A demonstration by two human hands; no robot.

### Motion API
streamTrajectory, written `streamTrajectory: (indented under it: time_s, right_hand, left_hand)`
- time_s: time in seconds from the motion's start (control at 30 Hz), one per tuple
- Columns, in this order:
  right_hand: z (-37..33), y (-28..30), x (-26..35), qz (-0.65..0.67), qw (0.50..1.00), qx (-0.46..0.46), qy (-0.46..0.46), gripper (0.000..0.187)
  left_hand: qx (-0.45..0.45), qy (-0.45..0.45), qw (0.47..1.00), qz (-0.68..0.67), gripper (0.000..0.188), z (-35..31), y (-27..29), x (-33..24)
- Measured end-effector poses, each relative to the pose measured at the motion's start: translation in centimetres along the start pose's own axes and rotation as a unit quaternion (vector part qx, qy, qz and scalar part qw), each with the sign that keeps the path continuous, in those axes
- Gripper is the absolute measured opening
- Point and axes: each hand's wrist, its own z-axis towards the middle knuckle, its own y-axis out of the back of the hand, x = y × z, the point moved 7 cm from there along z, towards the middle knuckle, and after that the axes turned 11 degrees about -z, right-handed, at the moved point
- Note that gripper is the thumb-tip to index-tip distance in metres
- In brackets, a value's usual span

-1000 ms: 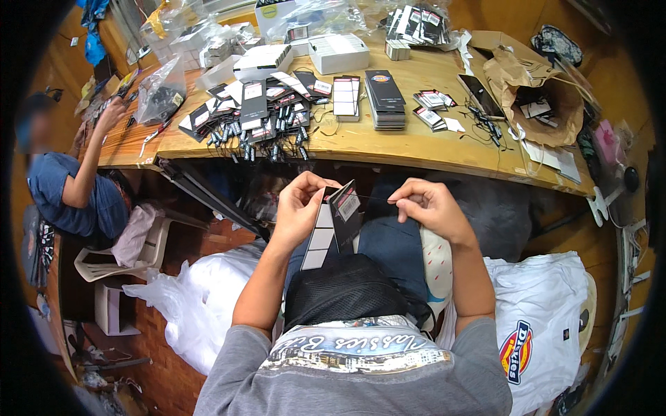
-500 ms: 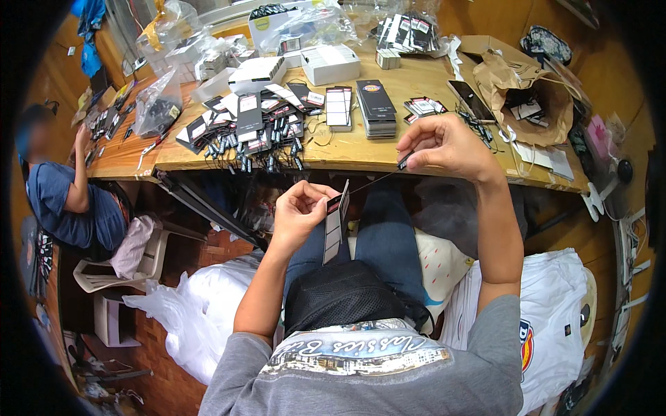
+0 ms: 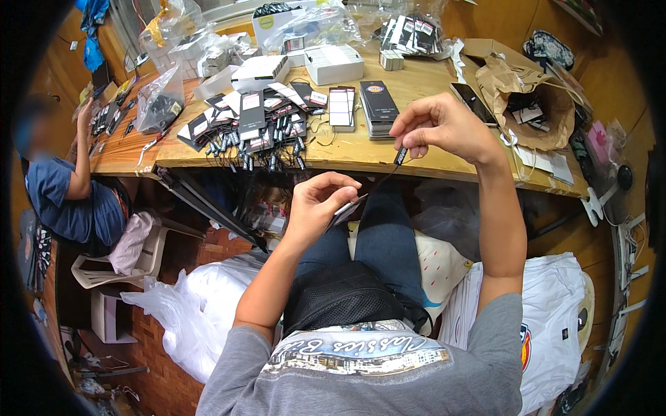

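Above my lap, my left hand (image 3: 320, 206) pinches a hang tag (image 3: 345, 212), now seen nearly edge-on. Higher and to the right, my right hand (image 3: 444, 130) grips the small black plastic end of a string tag fastener (image 3: 400, 155) between thumb and fingers. A thin dark cord runs from it down to the hang tag. Just beyond my right hand, a neat stack of black hang tags (image 3: 378, 104) stands on the table. Left of that lie white-faced tags (image 3: 341, 109) and a heap of tags with black fasteners (image 3: 253, 125) dangling over the table's front edge.
White boxes (image 3: 334, 64) and plastic bags (image 3: 305, 28) line the back of the wooden table (image 3: 326, 154). A phone (image 3: 473, 104) and an open brown paper bag (image 3: 496, 87) are at the right. Another person (image 3: 66, 201) sits at the left. White shirts (image 3: 555, 305) lie at my right.
The hang tag has tipped from hanging upright to nearly edge-on. My left hand has shifted slightly right, and my right hand has risen a little, with the fastener end showing more.
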Motion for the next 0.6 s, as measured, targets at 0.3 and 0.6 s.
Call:
streamTrajectory:
  time_s: [0.3,0.6]
  right_hand:
    - [-1.3,1.2,-0.8,-0.17,0.985,0.005,-0.037,0.013]
    - [-5.9,5.8,-4.2,-0.375,0.915,-0.135,-0.058,0.01]
  left_hand:
    - [-0.051,0.014,0.996,-0.075,0.007,0.1,2.4,-0.6]
    - [-0.093,0.01,0.991,-0.094,0.012,-0.4,5.5,-0.3]
